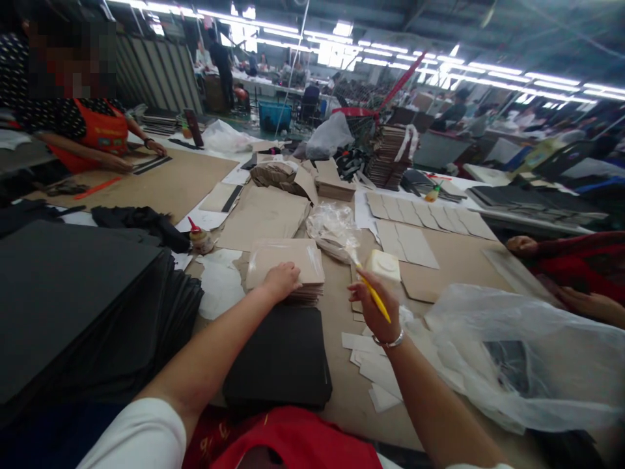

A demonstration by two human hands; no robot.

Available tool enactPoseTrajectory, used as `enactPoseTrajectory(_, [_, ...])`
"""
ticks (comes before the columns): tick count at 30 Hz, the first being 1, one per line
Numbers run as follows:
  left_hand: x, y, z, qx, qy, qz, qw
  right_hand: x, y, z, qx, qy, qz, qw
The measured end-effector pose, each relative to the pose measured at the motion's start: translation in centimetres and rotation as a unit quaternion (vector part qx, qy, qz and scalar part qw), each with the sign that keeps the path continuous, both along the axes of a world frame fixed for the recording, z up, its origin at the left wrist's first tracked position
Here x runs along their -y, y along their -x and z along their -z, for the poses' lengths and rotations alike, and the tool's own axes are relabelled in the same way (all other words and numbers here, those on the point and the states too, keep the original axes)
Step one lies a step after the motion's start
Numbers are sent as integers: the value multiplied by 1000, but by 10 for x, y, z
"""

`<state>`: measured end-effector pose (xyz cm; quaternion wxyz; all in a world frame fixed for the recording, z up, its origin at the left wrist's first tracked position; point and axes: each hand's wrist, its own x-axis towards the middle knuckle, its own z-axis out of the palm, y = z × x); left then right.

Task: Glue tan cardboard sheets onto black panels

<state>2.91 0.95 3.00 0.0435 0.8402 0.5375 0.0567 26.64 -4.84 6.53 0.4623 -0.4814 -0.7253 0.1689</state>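
Observation:
My right hand [379, 306] grips a brush [375, 294] by its yellow handle, with the pale bristle end pointing up and away. Just beyond that hand stands a cream-coloured tub [383, 266]. My left hand [284, 281] rests on the top sheet of a stack of brown cardboard pieces [286, 254], fingers laid over it. Shiny streaks run along the top sheet's edges. Nearer to me, a stack of black panels [280, 358] touches or nearly touches the cardboard stack. Loose white strips [374, 368] lie below my right hand.
Large black sheets [73, 286] are piled at left. A red-tipped bottle [200, 238] stands beyond them. Clear plastic [527, 352] covers the right side; a crumpled plastic bag [334, 228] lies ahead. One co-worker in an orange apron [100, 133] works at left, another's red sleeve [576, 267] at right.

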Motion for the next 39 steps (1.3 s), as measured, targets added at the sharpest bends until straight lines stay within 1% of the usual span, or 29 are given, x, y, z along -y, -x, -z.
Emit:
enactPoseTrajectory(1, [4,4,-6,8,-3,1,1000,4,3,3,-31,14,17,999])
enactPoseTrajectory(2, [9,8,-12,29,-24,-9,999,8,7,7,-53,28,30,998])
enactPoseTrajectory(3, [17,12,-18,67,-62,-32,995,12,12,14,-67,40,39,996])
enactPoseTrajectory(4, [28,15,-24,125,-109,-69,984,16,18,21,-73,50,47,995])
enactPoseTrajectory(5, [40,18,-29,203,-155,-117,960,20,25,30,-72,58,56,994])
enactPoseTrajectory(6, [53,20,-32,294,-188,-168,922,24,33,38,-63,64,67,994])
enactPoseTrajectory(7, [67,20,-35,386,-199,-214,875,28,41,46,-49,67,78,993])
enactPoseTrajectory(8, [81,18,-35,476,-187,-249,823,32,49,52,-33,68,88,993])
enactPoseTrajectory(10, [108,12,-32,619,-118,-281,724,39,60,63,-7,69,106,992])
enactPoseTrajectory(11, [121,7,-28,667,-76,-285,684,43,64,66,-1,72,112,991])
enactPoseTrajectory(12, [133,3,-24,702,-39,-286,651,47,65,70,3,74,119,990])
enactPoseTrajectory(13, [144,0,-18,725,-11,-287,626,51,65,72,6,78,125,989])
enactPoseTrajectory(14, [155,-1,-11,740,11,-289,607,55,62,75,10,82,132,988])
enactPoseTrajectory(16, [173,3,4,755,38,-294,585,67,54,82,22,89,137,986])
enactPoseTrajectory(17, [182,8,13,754,46,-298,584,74,49,86,31,93,135,986])
enactPoseTrajectory(18, [190,16,23,744,49,-309,590,82,43,90,42,98,131,986])
enactPoseTrajectory(19, [198,25,33,724,47,-327,605,90,38,96,56,104,124,985])
enactPoseTrajectory(20, [205,36,44,693,42,-350,628,98,33,102,70,111,116,985])
enactPoseTrajectory(21, [211,47,54,653,39,-374,657,106,29,108,84,118,107,984])
enactPoseTrajectory(23, [220,66,73,559,52,-397,727,119,25,119,103,131,91,982])
enactPoseTrajectory(25, [223,81,86,472,84,-388,787,127,26,128,107,142,77,981])
enactPoseTrajectory(26, [221,87,91,439,95,-379,809,129,28,131,107,148,73,981])
enactPoseTrajectory(27, [219,91,94,414,101,-374,824,130,31,132,108,154,70,980])
enactPoseTrajectory(28, [215,94,95,399,103,-372,832,129,34,133,112,162,69,978])
enactPoseTrajectory(31, [202,100,96,383,104,-368,841,124,40,135,128,181,74,972])
enactPoseTrajectory(35, [185,102,97,349,125,-355,858,119,40,139,155,198,74,965])
enactPoseTrajectory(39, [175,102,101,319,158,-358,863,118,39,143,177,201,84,960])
